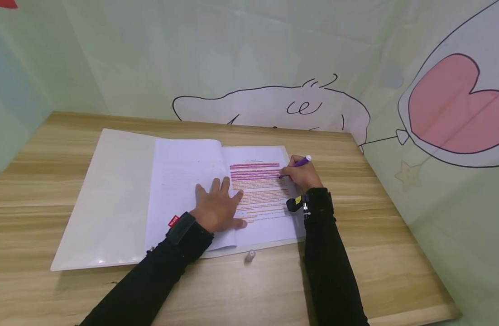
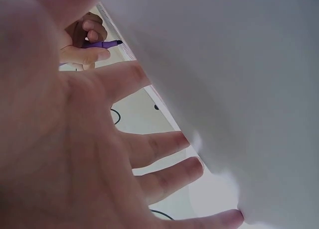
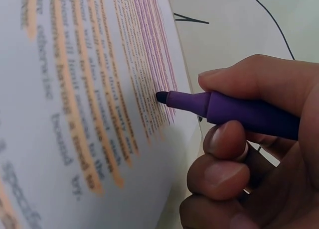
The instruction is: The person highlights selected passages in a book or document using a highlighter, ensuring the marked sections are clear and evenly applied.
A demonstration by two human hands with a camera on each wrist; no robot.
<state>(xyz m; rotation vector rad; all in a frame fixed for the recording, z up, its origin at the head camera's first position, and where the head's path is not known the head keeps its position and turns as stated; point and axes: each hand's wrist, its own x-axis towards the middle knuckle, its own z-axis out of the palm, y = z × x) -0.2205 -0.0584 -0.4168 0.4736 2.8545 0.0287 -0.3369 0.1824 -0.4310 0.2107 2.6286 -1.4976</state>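
Observation:
My right hand (image 1: 304, 174) pinches a purple highlighter (image 3: 254, 112) between thumb and fingers. Its dark chisel tip (image 3: 161, 96) is right at the printed page (image 1: 266, 226), by the right end of a text line. Purple strokes mark the upper lines of that page, while orange strokes run along the lines below. With fingers spread, my left hand (image 1: 218, 209) rests across the fold of the open booklet, over the left page (image 1: 176, 181) and the edge of the printed one. In the left wrist view its fingertips press on the white paper (image 2: 239, 89).
The booklet lies in an open white folder (image 1: 107, 199) on the wooden table (image 1: 380, 253). A small grey cap (image 1: 250, 256) lies just below the folder's near edge. A red tag (image 1: 174, 221) shows beside my left wrist. A wall with drawings (image 1: 253, 54) stands behind the table.

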